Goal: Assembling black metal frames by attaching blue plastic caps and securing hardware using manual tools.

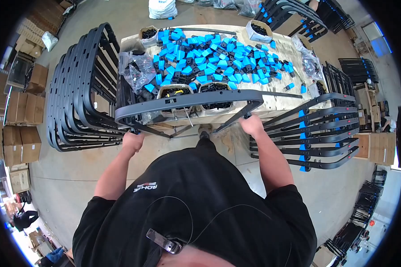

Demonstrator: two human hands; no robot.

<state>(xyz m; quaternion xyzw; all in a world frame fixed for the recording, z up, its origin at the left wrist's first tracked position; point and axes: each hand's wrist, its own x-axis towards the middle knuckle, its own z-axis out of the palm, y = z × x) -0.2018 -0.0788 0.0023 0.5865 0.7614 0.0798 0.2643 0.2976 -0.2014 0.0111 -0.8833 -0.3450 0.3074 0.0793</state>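
A black metal frame [189,100] with rounded corners spans the near edge of the table in front of my body. My left hand [132,141] is closed around its left side. On the right, my right hand [252,125] grips the other side, just below the bent corner. Right behind the frame's top bar stand two open boxes of small dark parts, one box [176,91] with a yellow-handled tool on top and another box [216,94] beside it. Beyond them, many blue-and-black plastic pieces [214,58] lie in a loose heap.
A wooden table [272,101] carries the heap, a plastic bag [138,69] and a box of black parts [259,31]. Similar frames [75,98] lean at its left; more frames [316,133] with blue pieces stand at its right. Cardboard boxes [24,109] are stacked farther left.
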